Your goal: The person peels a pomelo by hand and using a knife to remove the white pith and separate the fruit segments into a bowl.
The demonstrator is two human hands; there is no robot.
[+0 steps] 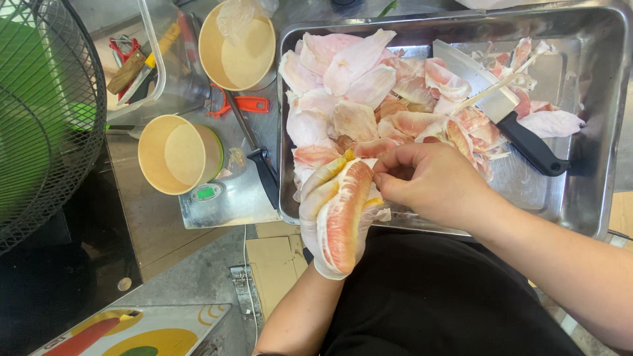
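Steel counter under us, metal tray point(593, 132) on it. Our gloved left hand point(323, 244) is clamped around a pink pomelo segment point(346, 214) at the tray's near edge. Our bare right hand point(432, 181) pinches the segment's top, fingertips together. Beyond: peeled membranes point(356, 86), cleaver point(501, 112) in the tray, two paper bowls point(178, 155) left.

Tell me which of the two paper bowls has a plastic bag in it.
The far paper bowl, beside the tray's top left corner, holds a crumpled clear plastic bag. The near paper bowl, by the green fan, shows nothing inside.
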